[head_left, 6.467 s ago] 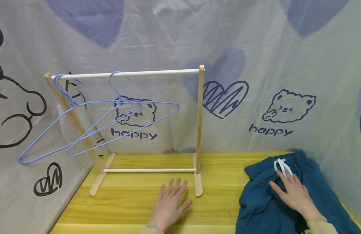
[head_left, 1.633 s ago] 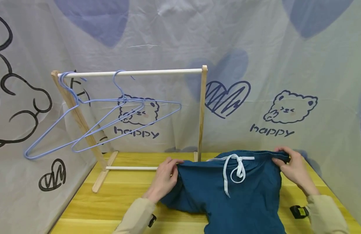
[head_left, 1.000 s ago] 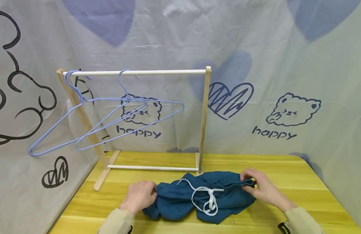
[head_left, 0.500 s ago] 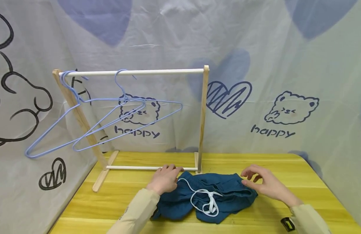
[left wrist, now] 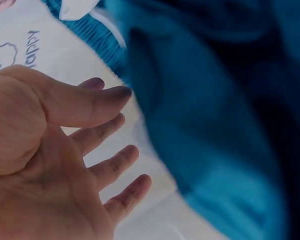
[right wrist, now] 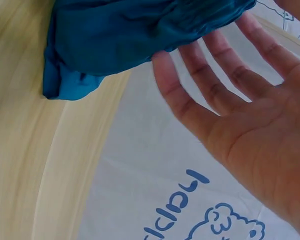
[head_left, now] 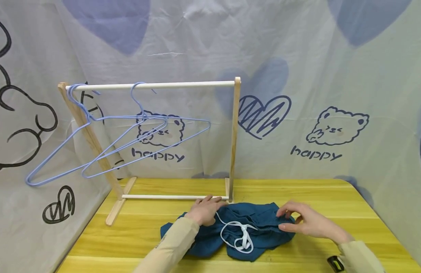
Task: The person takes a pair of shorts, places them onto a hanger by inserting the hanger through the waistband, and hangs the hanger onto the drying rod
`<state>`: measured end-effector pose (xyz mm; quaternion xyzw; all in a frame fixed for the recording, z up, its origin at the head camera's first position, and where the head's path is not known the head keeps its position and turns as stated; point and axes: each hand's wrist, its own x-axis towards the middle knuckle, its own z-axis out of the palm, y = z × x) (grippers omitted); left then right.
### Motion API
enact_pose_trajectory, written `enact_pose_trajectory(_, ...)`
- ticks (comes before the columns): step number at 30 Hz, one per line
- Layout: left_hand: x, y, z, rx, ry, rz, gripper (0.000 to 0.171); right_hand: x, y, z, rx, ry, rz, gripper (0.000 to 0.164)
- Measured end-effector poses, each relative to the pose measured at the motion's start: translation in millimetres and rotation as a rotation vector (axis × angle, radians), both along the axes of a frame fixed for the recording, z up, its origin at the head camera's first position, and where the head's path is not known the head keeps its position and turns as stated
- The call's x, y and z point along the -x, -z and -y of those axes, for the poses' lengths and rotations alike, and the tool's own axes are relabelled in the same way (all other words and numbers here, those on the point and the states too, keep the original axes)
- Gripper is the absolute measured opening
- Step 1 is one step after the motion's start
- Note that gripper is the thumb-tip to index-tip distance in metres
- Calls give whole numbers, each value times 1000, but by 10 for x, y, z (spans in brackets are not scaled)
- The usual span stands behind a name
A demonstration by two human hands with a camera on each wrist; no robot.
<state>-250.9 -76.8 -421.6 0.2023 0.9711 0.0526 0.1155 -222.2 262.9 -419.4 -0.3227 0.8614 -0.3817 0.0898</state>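
Dark teal drawstring pants [head_left: 265, 212] lie bunched on the wooden table, a white drawstring [head_left: 243, 235] tied in a bow on top. Over their upper left part my left hand [head_left: 206, 212] reaches across. In the left wrist view that hand [left wrist: 55, 135] has its thumb and fingers loosely extended beside the fabric [left wrist: 200, 120], with nothing between them. My right hand [head_left: 307, 222] is at the right end of the waistband, thumb and fingers apart. In the right wrist view its fingertips [right wrist: 165, 67] touch the edge of the cloth [right wrist: 115, 40] without gripping it.
A wooden rack [head_left: 234, 140] with a white top rail [head_left: 183, 85] stands behind the pants at left. Blue hangers [head_left: 57, 151] hang from its left half. A printed cloth [head_left: 319, 76] backs the table [head_left: 333, 197].
The pants, earlier at the right and then held up by the waistband, now lie bunched at the middle. Both hands have let go; the left has moved right over them.
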Motion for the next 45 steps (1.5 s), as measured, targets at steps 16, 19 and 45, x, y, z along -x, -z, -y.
enact_pose_trajectory(16, -75, 157, 72, 36, -1, -241, 28, 53, -9, 34, -86, 4, -21, 19)
enact_pose_trajectory(19, -81, 159, 92, 41, -3, -217, 25, 51, -9, 51, -88, 9, -89, 24)
enact_pose_trajectory(45, -11, 146, 315, -438, -46, -14, 37, 48, -29, 116, -229, 205, -230, 30)
